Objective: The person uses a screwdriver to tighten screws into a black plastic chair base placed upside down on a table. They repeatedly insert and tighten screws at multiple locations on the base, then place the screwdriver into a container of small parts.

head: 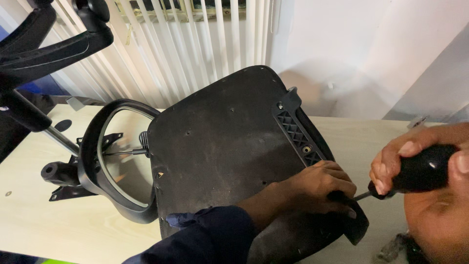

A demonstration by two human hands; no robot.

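Seat: upturned office-chair seat base [224,146] lies on the tabletop [58,225], centre frame.
Left hand [317,188]: pressed down on the armrest bracket [298,134], lower right of the seat.
Right hand [415,164]: clenched round a black-handled screwdriver [420,171], tip at the bracket beside the left hand.
Progress: right bracket is on the seat with an open screw hole visible; a second screwdriver [129,150] lies by the looped armrest [97,161] at left.

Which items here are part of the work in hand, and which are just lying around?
In use:
- upturned chair seat
- ribbed black bracket on its right edge
- black-handled screwdriver, gripped by right hand
- left hand pressing down by the bracket

Lying about:
- loop armrest on the left
- second screwdriver inside the loop
- metal base mechanism
- wooden table
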